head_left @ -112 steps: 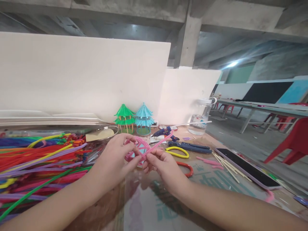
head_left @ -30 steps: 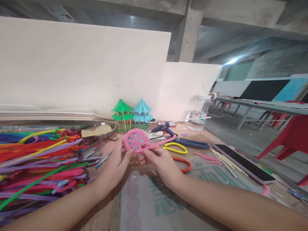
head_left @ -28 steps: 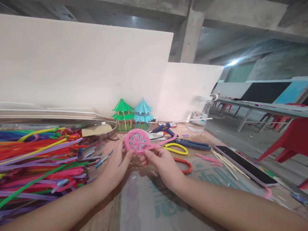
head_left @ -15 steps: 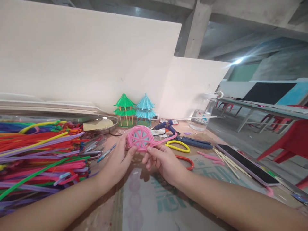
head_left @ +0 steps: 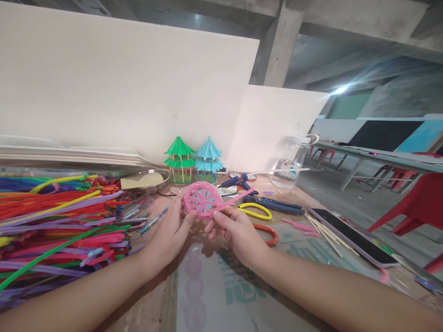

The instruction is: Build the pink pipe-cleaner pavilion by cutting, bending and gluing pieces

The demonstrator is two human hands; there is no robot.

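Both of my hands hold a pink pipe-cleaner wheel with spokes, upright above the table. My left hand grips its left and lower rim, thumb against the edge. My right hand pinches the wheel's lower right rim, where a loose pink tail runs off to the right. Behind the wheel stand a green pagoda model and a blue pagoda model.
A big heap of coloured pipe cleaners fills the left. A blue glue gun, yellow scissors, red scissors, wooden sticks, a phone and a plastic jar lie to the right. A metal dish sits behind.
The wheel, earlier bunched between my fingers, now stands with its face toward me. My hands have drifted slightly right and farther out; the grip is unchanged over the last second.
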